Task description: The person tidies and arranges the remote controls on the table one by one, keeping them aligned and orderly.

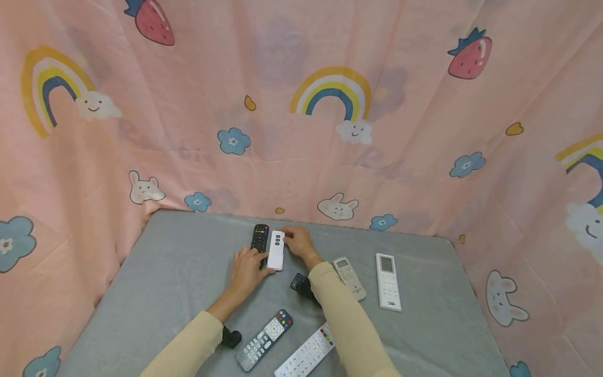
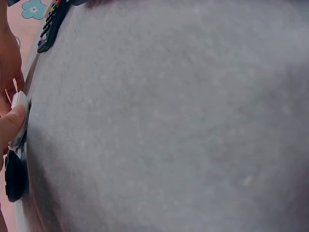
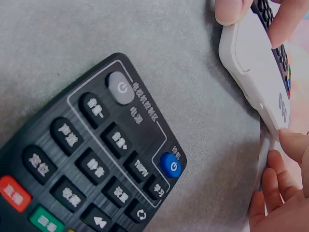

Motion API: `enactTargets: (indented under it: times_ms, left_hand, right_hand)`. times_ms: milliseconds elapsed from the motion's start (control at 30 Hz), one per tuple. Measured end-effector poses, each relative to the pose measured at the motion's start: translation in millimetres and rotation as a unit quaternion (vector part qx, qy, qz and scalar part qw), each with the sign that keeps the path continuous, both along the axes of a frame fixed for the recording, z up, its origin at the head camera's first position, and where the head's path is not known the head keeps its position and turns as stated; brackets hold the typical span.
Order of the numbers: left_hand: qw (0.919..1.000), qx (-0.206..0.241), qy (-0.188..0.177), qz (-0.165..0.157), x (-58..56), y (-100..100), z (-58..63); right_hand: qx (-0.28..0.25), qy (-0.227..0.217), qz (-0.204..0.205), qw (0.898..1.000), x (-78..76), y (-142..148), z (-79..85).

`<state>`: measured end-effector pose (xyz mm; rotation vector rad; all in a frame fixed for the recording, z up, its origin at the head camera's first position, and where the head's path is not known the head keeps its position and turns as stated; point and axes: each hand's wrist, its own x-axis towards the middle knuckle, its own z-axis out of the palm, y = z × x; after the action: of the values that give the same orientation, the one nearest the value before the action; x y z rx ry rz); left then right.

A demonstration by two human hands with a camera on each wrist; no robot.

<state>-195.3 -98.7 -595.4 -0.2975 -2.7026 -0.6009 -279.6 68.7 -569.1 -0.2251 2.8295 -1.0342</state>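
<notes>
Head view: left hand [image 1: 246,269] pinches the near end of the white remote [image 1: 276,251], just right of the black remote [image 1: 260,236]; right hand [image 1: 299,242] grips its far end; beige remote [image 1: 349,278], farther right of the black.

Slants L arm [image 1: 181,348] in from near left, R arm [image 1: 353,319] from near right, both in long beige sleeves [image 1: 360,335]. Holds hands close tog. but apart, approx. mid-scene: L hand [image 1: 246,271] nearer & to left, R hand [image 1: 300,242] farther & to right. Pinches w/ L thumb [image 3: 228,10] & index [image 3: 286,24]. Pinches w/ R also, R thumb [image 3: 292,144] extended, other R fingers [image 3: 274,186] curled below. Bends R wrist [image 1: 314,260] twd. left.
</notes>
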Motion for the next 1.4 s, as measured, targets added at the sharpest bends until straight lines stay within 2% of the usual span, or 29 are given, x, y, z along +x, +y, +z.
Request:
enactTargets:
  times_ms: [267,400,500,633,767,900,1000,1167,1300,1400]
  left_hand:
    - [1.0000,0.003,-0.009,-0.002,3.0,-1,-0.5]
    - [0.9998,0.008,-0.019,-0.003,3.1,-1,2.0]
    - [0.9997,0.019,-0.012,-0.010,2.2,-1,7.9]
    - [0.9988,0.019,0.012,-0.043,1.4,0,18.7]
    - [0.9945,-0.011,0.005,-0.104,2.7,4,23.2]
    - [0.9847,-0.019,-0.038,-0.169,4.8,12,24.8]
    - [0.9769,-0.021,-0.066,-0.202,5.5,18,26.4]
    - [0.9697,-0.063,-0.069,-0.225,4.3,26,22.1]
    - [0.9658,-0.090,-0.067,-0.233,2.5,30,17.5]
    - [0.9635,-0.099,-0.067,-0.240,1.3,32,16.2]
  right_hand:
    - [-0.004,-0.008,-0.003,1.000,2.4,0,-0.6]
    - [-0.026,-0.018,-0.006,0.999,2.8,2,1.6]
    - [-0.053,-0.019,-0.003,0.998,1.3,3,5.0]
    - [-0.084,0.003,0.013,0.996,0.1,4,14.0]
    - [-0.108,0.036,0.041,0.993,8.2,9,26.6]
    - [-0.117,0.037,0.063,0.990,26.5,25,37.2]
    - [-0.105,0.022,0.067,0.992,44.7,45,43.1]
    - [-0.085,0.042,0.061,0.994,82.2,90,45.8]
    - [-0.066,0.065,0.053,0.994,115.5,125,37.7]
    - [-0.037,0.086,0.032,0.995,139.1,145,30.0]
